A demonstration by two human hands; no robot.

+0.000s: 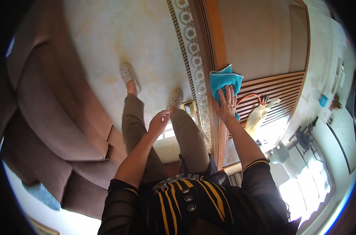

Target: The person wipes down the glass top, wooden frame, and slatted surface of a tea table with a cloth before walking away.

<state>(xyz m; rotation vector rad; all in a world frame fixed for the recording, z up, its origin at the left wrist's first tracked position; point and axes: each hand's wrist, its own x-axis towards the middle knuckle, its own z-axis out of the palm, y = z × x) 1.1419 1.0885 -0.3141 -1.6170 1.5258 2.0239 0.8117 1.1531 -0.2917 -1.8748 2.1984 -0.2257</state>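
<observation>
My right hand is pressed down over a teal cloth, its fingers bent onto the fabric. The cloth lies bunched along the wooden rim of a low table, and a bit of it shows beside my palm. Just to the right of that hand, a pale yellow object with an orange-red loop stands on the slatted part of the tabletop; I cannot make out its kind. My left hand hangs above my knee with its fingers loosely curled and nothing visible in them.
A brown sofa curves along the left side. My shoes stand on the light tiled floor, beside a patterned tile border. Bright windows and dark furniture are at the far right.
</observation>
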